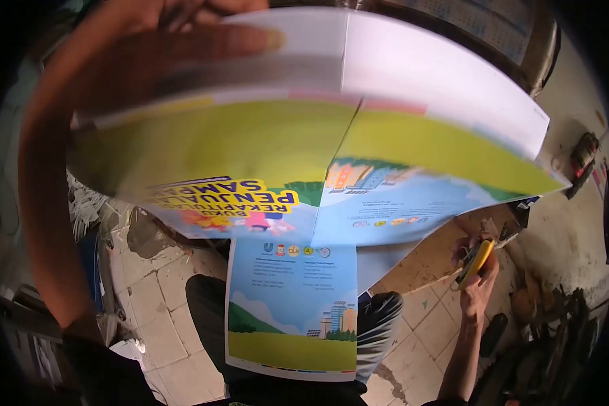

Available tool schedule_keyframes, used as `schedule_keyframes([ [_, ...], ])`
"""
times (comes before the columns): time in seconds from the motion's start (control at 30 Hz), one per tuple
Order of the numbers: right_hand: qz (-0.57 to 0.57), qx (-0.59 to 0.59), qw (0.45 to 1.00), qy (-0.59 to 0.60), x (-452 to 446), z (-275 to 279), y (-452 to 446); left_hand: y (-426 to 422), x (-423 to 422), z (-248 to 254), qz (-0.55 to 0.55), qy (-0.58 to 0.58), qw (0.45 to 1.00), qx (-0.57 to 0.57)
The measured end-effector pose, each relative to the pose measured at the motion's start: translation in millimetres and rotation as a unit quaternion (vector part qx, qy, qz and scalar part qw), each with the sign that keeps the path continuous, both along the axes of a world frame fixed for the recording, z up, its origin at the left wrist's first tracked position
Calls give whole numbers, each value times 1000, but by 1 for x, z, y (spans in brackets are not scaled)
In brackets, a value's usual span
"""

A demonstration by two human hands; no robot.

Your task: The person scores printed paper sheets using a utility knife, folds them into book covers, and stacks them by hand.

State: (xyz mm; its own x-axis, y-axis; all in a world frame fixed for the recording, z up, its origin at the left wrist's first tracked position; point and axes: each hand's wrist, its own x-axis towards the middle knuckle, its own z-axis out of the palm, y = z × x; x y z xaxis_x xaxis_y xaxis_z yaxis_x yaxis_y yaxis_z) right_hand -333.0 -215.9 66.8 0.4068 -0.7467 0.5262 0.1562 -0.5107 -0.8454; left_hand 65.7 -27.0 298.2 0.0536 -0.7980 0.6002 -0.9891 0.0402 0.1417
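Observation:
A large printed sheet (399,176), green and blue with purple lettering and a crease down its middle, spans the upper view, blurred on the left. My left hand (230,44) lies over the sheet's upper left, its fingers smeared by motion; whether it grips the sheet is unclear. Beneath hangs a narrower printed sheet (294,304) with logos, buildings and a green field, in front of my legs. Low on the right, my right hand (477,267) is closed around a yellow and black tool (479,260), its exact kind hard to make out.
A wooden surface (430,254) shows under the sheets at the right. The tiled floor (159,304) has stains. A dark-framed panel (501,30) with calendar-like print is at the top. Shredded paper (84,206) lies at the left, and dark clutter at the right.

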Motion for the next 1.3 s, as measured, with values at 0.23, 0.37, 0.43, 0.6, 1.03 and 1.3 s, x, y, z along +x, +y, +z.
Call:
schedule_keyframes([
  [0.23, -149, -40, 983, 99, -7, 19, 15, -46, 104, -32, -135, 125, 974, 131],
  [0.37, -118, 67, 970, 200, 19, 9, 25, -103, 164, -126, -401, 232, 846, 264],
  [0.43, -101, 84, 957, 259, 23, -7, 22, -145, 148, -191, -211, 416, 700, 540],
  [0.6, -100, 162, 926, 326, 3, -33, 17, -117, 91, -213, -174, 372, 750, 519],
  [1.03, -212, 23, 876, 432, 8, 7, 34, -1, -45, -261, -121, 83, 975, 166],
  [1.3, 104, -155, 893, 410, 121, 31, 45, -12, -43, -281, -79, 77, 978, 176],
])
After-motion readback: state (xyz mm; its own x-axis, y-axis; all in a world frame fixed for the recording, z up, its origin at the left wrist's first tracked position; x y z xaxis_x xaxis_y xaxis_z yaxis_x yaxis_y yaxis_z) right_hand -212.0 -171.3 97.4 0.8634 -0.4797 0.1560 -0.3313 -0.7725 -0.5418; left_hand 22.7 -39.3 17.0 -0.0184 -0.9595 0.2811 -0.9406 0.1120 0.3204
